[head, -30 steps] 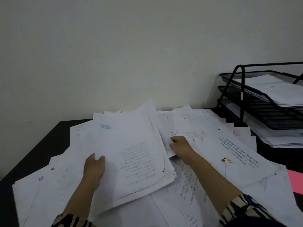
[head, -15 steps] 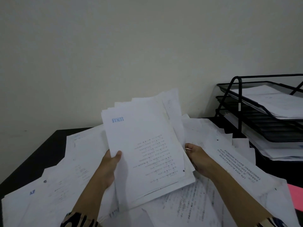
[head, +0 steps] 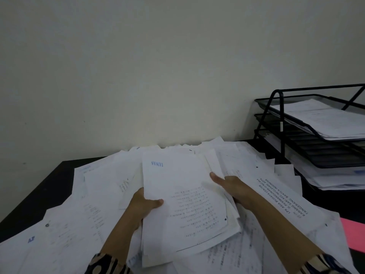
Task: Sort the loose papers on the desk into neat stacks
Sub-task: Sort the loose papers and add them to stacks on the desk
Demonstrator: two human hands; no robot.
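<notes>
Both hands hold one sheaf [head: 183, 196] of white sheets above the littered counter [head: 39, 186]. The left hand [head: 145, 204] has a closed grip on the sheaf's left edge, thumb curled over the top page and fingers hidden beneath. The right hand [head: 231, 186] takes the right edge, thumb lying flat on the page, the other fingers out of sight under the paper. The top page bears a blue stamp near its far edge, rows of faint print lower down and a dark dot at the near right corner; the sheets under it are fanned and unevenly aligned. Loose papers [head: 83, 218] cover the dark counter on every side and lie under the sheaf, overlapping at odd angles; one to the right, a letterhead sheet [head: 284, 196], carries large printed lines running diagonally. A pink sheet [head: 353, 234] shows at the right edge. A black wire tray rack [head: 280, 123] stands at the far right against the pale wall [head: 158, 66], with paper in its tiers. Patterned sleeves [head: 106, 265] show at both wrists.
</notes>
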